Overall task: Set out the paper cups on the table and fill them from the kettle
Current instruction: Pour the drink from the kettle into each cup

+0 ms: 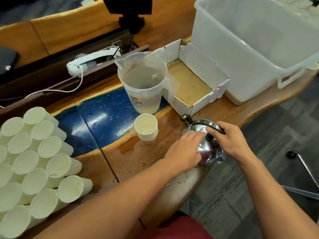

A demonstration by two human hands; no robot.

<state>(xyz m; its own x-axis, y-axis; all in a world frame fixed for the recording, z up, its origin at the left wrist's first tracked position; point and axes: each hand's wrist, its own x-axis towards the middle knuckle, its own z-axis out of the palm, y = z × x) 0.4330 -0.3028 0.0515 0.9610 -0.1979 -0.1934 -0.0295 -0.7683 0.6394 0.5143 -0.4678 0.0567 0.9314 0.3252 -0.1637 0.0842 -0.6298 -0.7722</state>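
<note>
a red garment point(174, 228) shows at the near edge, and both bare forearms reach out from it over the wet bench point(131, 152). the left hand point(183, 149) lies on the near left side of the steel kettle point(207, 149), its fingers laid fairly straight across the lid, a spread grip pressing rather than pinching. the right hand point(229, 138) curls round the kettle's black handle point(207, 124), its fingertips down by the lid knob point(209, 136). the kettle stands at the near right edge of the bench, spout cap point(185, 117) pointing far-left.

just left of the kettle, apart from it, a short stack of paper cups point(146, 129) stands upright, the top one open and seemingly dry inside. a puddle point(126, 147) lies by its near side. at the left, a big pile of cup stacks point(34, 163) lies on its side, mouths facing the camera.

beyond the upright stack stands a clear plastic jug point(143, 83) partly full of water. to its right is a shallow white cardboard tray point(195, 80), and further right a large clear tub point(255, 49). a white power strip point(89, 62) with its cord lies far left.
</note>
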